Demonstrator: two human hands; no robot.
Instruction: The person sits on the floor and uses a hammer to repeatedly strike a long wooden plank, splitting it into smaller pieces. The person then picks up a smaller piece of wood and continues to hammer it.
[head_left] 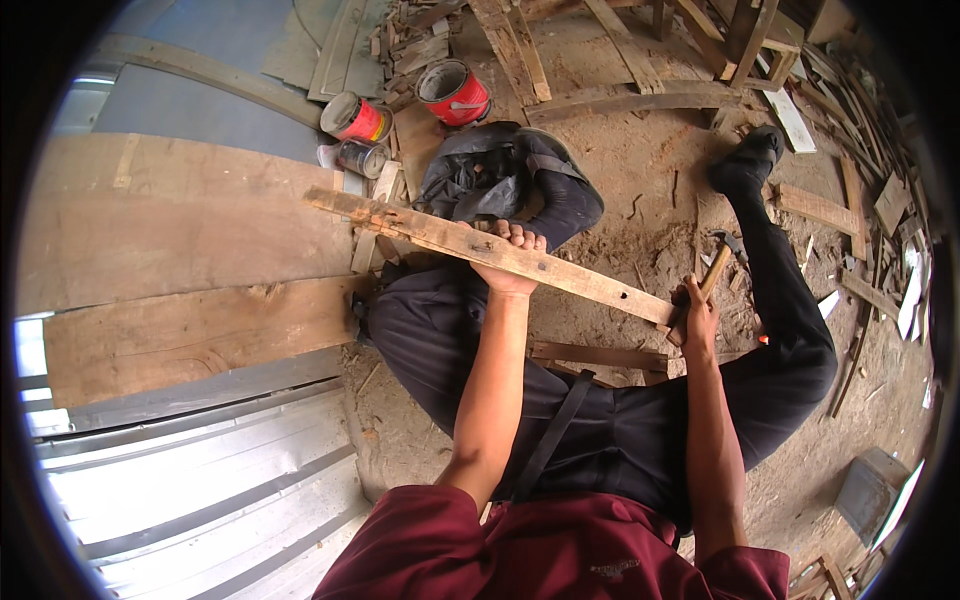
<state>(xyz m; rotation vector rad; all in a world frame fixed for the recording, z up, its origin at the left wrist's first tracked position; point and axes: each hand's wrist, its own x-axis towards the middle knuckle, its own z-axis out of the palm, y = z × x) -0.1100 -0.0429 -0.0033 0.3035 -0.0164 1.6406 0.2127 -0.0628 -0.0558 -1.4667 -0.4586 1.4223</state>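
Note:
A long, narrow wooden plank with worn, splintered patches and a few dark holes slants across my lap, its left end farther away. My left hand is closed round its middle, fingertips over the far edge. At the plank's right end, my right hand grips a hammer by its wooden handle. The hammer's dark claw head points away from me, above the ground. A short wood piece sits at the plank's right end beside my right hand; whether the two are joined I cannot tell.
Two red paint cans and a dark can stand at the far left. Wide boards lie left of my legs, near corrugated metal sheets. Wooden frames stand at the back. Scrap wood litters the right side.

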